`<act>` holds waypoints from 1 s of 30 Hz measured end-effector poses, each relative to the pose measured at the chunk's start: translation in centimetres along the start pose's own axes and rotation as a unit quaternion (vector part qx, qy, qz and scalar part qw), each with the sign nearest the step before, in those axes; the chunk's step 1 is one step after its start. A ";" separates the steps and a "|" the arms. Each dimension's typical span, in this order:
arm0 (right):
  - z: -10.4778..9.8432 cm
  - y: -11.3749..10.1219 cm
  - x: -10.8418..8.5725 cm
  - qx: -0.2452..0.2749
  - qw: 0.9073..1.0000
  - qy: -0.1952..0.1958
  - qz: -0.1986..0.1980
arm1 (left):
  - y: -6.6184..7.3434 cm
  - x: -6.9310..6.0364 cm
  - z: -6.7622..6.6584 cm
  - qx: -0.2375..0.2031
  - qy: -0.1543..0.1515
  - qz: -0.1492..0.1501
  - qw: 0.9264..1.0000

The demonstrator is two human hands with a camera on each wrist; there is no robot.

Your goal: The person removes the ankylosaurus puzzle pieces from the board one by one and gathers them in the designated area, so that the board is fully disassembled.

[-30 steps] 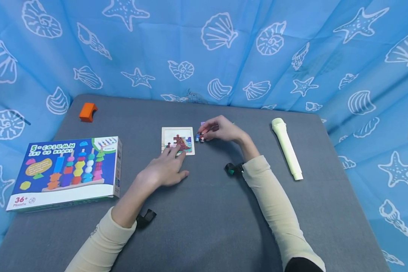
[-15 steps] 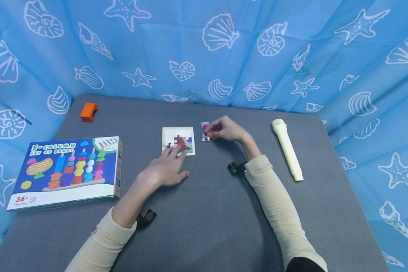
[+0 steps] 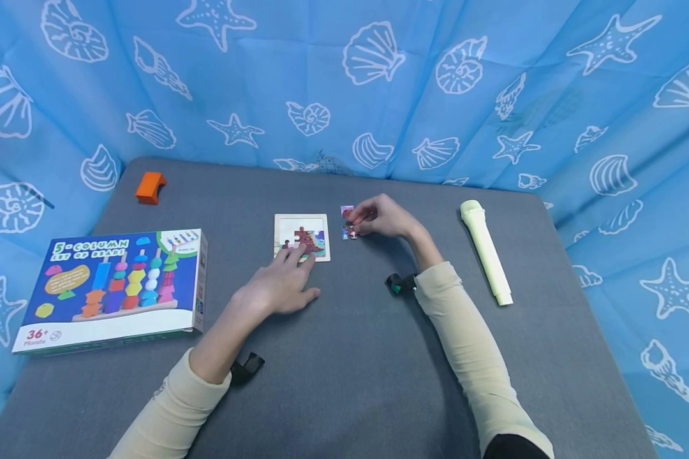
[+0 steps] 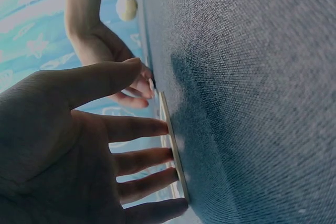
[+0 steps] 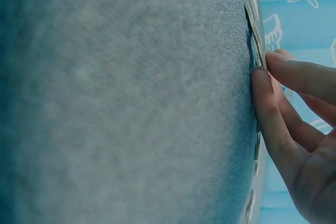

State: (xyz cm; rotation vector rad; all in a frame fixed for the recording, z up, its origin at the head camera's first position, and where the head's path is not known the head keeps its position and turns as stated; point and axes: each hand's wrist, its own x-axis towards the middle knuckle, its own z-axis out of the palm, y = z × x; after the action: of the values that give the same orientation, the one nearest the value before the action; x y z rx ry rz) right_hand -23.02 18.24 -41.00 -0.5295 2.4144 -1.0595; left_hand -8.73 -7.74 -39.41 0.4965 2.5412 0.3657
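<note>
My left hand [image 3: 278, 280] lies with fingers spread, fingertips touching the near edge of a square puzzle tray [image 3: 301, 217]; joined dinosaur-picture pieces [image 3: 316, 241] fill part of it. In the left wrist view, the fingers of the left hand [image 4: 79, 145] are fairly straight against the tray's edge. Right of the tray, my right hand [image 3: 386, 217] pinches a small colourful piece [image 3: 350, 233]. The right wrist view has the thin piece [image 5: 256, 38] tilted between thumb and finger of the right hand [image 5: 294, 124]. A purple-edged piece [image 3: 347, 210] sits just behind; fingers partly cover these pieces.
A bead-set box [image 3: 109, 290] lies on the left, with an orange arch block [image 3: 150, 188] behind it. To the right is a pale green microphone-shaped object [image 3: 486, 252]. A blue shell-patterned curtain [image 3: 321, 83] borders the far side of the grey table [image 3: 333, 382].
My right hand has shifted slightly right, away from the tray, with the small piece. The purple-edged piece behind it shows more now. The left hand has stayed in place.
</note>
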 end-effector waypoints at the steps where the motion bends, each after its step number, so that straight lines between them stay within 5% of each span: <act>1: 0.0 0.0 0.0 -0.001 1.000 0.001 0.000 | 0.0 0.0 0.0 0.001 0.000 0.000 1.000; 14: 0.0 -0.2 -0.3 0.026 1.000 -0.005 -0.014 | 0.0 0.1 0.0 0.006 0.005 0.001 1.000; 30: 3.2 -2.9 1.4 0.089 0.992 -0.065 -0.052 | 0.0 0.2 -0.1 -0.001 -0.010 -0.002 1.000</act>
State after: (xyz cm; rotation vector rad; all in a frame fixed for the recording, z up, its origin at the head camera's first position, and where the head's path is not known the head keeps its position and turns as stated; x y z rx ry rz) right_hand -21.95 13.82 -41.04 -0.6479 2.1732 -1.2313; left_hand -8.96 -7.65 -39.45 0.4933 2.5222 0.3600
